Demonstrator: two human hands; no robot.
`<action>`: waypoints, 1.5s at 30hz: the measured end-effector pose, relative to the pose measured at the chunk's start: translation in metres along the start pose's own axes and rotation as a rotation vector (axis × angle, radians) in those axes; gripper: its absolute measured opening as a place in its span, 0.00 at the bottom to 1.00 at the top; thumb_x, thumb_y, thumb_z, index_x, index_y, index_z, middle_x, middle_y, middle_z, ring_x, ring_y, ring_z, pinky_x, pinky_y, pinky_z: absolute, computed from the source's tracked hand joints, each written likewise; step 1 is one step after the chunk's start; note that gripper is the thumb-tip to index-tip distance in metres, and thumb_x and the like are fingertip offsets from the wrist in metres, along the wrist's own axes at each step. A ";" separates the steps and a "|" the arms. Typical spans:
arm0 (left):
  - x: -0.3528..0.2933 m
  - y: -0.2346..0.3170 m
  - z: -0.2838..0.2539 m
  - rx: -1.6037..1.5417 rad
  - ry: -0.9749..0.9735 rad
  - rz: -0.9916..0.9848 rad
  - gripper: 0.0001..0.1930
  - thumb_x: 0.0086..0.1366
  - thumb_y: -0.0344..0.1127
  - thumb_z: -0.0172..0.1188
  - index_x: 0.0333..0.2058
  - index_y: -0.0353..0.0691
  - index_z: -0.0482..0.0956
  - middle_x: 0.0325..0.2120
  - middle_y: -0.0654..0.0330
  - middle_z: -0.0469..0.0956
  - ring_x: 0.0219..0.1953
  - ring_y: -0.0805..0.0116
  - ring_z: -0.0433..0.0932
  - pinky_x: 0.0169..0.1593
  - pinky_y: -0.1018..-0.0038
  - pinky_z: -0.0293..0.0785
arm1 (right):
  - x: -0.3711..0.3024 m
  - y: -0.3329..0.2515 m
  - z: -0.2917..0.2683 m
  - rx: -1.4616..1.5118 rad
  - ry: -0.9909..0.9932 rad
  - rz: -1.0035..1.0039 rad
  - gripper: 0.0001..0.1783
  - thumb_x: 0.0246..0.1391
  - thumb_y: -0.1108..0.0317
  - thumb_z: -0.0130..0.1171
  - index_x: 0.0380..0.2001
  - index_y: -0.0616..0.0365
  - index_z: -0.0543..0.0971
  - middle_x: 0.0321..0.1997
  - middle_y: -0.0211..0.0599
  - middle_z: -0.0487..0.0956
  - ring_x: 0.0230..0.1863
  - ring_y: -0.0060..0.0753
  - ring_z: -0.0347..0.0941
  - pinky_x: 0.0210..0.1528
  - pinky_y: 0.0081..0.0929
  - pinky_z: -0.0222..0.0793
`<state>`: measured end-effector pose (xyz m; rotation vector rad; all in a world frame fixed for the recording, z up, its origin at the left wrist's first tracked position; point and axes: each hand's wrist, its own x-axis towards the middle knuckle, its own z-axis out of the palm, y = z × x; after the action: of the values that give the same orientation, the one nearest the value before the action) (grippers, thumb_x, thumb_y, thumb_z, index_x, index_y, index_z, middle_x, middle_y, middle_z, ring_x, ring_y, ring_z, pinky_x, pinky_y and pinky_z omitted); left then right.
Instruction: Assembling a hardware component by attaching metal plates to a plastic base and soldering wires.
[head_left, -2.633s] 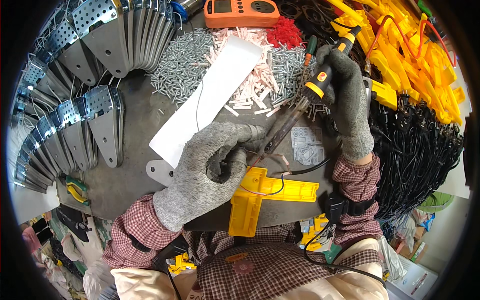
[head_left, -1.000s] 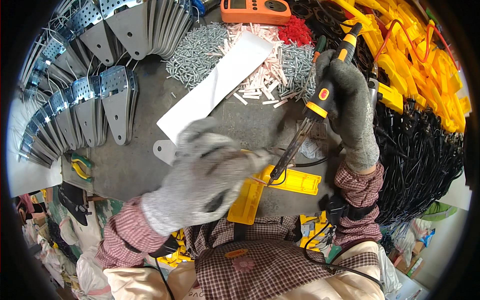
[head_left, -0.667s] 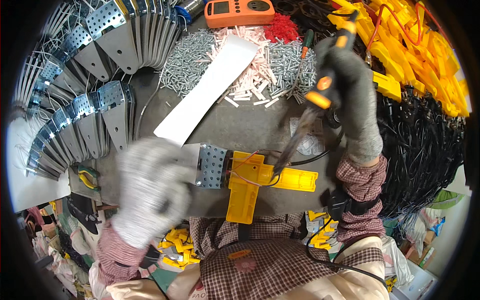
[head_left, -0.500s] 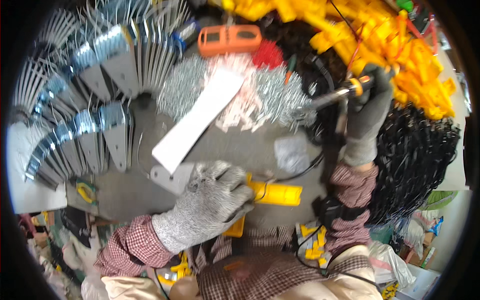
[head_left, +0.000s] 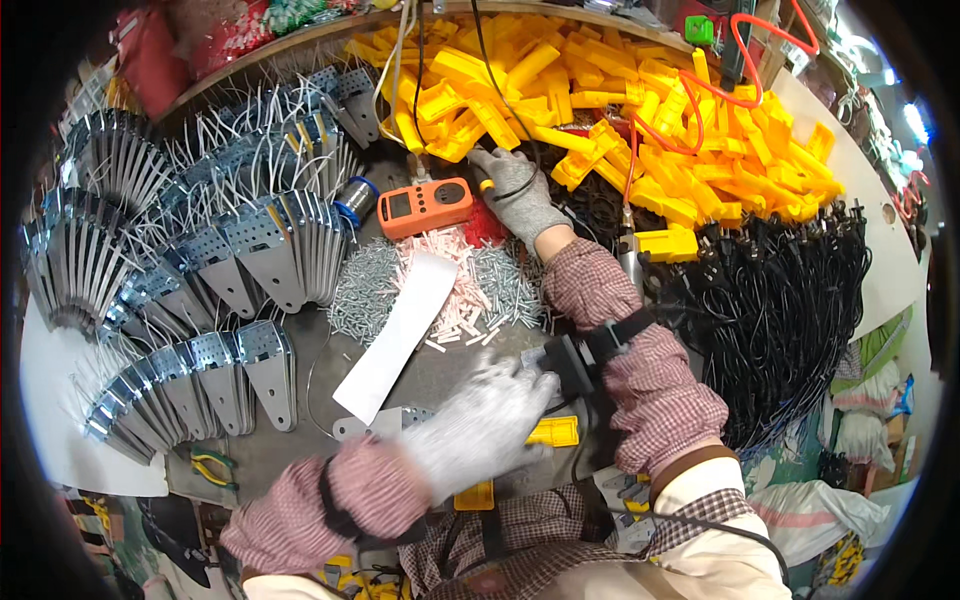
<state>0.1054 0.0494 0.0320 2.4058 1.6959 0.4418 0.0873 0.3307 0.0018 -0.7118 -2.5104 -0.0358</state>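
Note:
My left hand (head_left: 475, 425), in a grey glove and smeared by motion, is over the near middle of the table. Just right of its fingers shows a yellow plastic housing (head_left: 555, 432); whether the hand touches it I cannot tell. At the far side my gloved right hand (head_left: 522, 197) is closed beside an orange meter (head_left: 425, 207), at the edge of a pile of yellow plastic housings (head_left: 660, 130). A small yellow piece shows at its fingers and a black cable curves down to it; what is held is mostly hidden. An electric screwdriver (head_left: 630, 262) hangs right of my right forearm.
Metal brackets (head_left: 265, 260) with white wires stand in rows on the left. Screws (head_left: 362, 290) and pale pink sleeves (head_left: 465, 305) lie in heaps beside a white strip (head_left: 400, 335). Black cords (head_left: 780, 320) are bundled right. Pliers (head_left: 213, 467) lie near left.
My right hand has let go of the electric screwdriver and moved left to beside the orange meter. My left hand has shifted slightly, and the head view has moved, showing more of the table's far side.

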 end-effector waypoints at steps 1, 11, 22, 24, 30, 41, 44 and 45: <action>0.005 -0.012 0.007 -0.044 -0.167 -0.072 0.23 0.59 0.47 0.66 0.49 0.40 0.74 0.35 0.52 0.81 0.43 0.51 0.81 0.53 0.54 0.74 | 0.007 -0.033 -0.010 -0.067 -0.100 0.064 0.21 0.59 0.69 0.56 0.57 0.54 0.73 0.49 0.52 0.79 0.49 0.56 0.78 0.47 0.48 0.77; -0.043 -0.020 0.006 -0.529 0.226 -0.239 0.10 0.60 0.29 0.65 0.40 0.38 0.79 0.35 0.56 0.79 0.41 0.59 0.79 0.51 0.64 0.73 | -0.178 -0.035 -0.148 0.189 -0.718 -0.165 0.16 0.63 0.59 0.58 0.47 0.59 0.80 0.39 0.46 0.83 0.37 0.54 0.82 0.40 0.39 0.79; -0.088 -0.012 0.053 -0.096 0.436 -0.358 0.17 0.51 0.25 0.67 0.40 0.43 0.72 0.43 0.56 0.77 0.45 0.51 0.76 0.52 0.57 0.69 | -0.211 -0.069 -0.103 1.010 -0.794 0.188 0.16 0.65 0.62 0.56 0.46 0.64 0.81 0.30 0.45 0.82 0.33 0.33 0.80 0.37 0.32 0.74; -0.090 -0.013 0.053 -0.095 0.431 -0.340 0.21 0.51 0.25 0.67 0.45 0.42 0.74 0.44 0.54 0.77 0.47 0.50 0.76 0.53 0.56 0.69 | -0.210 -0.072 -0.102 1.016 -0.789 0.173 0.15 0.65 0.63 0.56 0.44 0.64 0.82 0.28 0.44 0.82 0.31 0.31 0.79 0.36 0.29 0.73; -0.088 -0.009 0.050 0.140 0.331 -0.178 0.21 0.53 0.30 0.65 0.49 0.42 0.81 0.50 0.54 0.78 0.53 0.52 0.75 0.58 0.54 0.68 | -0.190 -0.067 -0.092 0.975 -0.862 0.272 0.12 0.61 0.65 0.56 0.36 0.64 0.81 0.28 0.44 0.80 0.30 0.35 0.78 0.35 0.33 0.73; -0.089 0.026 0.034 0.079 0.093 -0.316 0.19 0.42 0.31 0.66 0.38 0.45 0.82 0.44 0.61 0.78 0.56 0.56 0.72 0.63 0.42 0.56 | -0.200 -0.069 -0.049 0.603 -0.331 0.035 0.10 0.55 0.64 0.59 0.28 0.59 0.75 0.26 0.49 0.75 0.29 0.54 0.74 0.32 0.46 0.69; -0.083 0.026 0.031 0.086 0.097 -0.356 0.15 0.44 0.27 0.66 0.34 0.45 0.79 0.39 0.60 0.79 0.52 0.55 0.75 0.66 0.42 0.55 | -0.200 -0.071 -0.052 0.635 -0.354 0.062 0.11 0.54 0.64 0.58 0.28 0.61 0.74 0.28 0.50 0.75 0.31 0.55 0.75 0.35 0.47 0.71; -0.080 0.024 0.029 0.029 0.103 -0.357 0.14 0.45 0.26 0.65 0.33 0.45 0.78 0.39 0.59 0.78 0.51 0.55 0.75 0.66 0.43 0.55 | -0.198 -0.072 -0.058 0.637 -0.395 0.067 0.12 0.53 0.63 0.58 0.27 0.63 0.74 0.30 0.51 0.75 0.33 0.55 0.75 0.38 0.47 0.72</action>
<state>0.1117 -0.0333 0.0003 2.0634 2.1327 0.4940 0.2224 0.1636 -0.0381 -0.5642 -2.6158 0.9661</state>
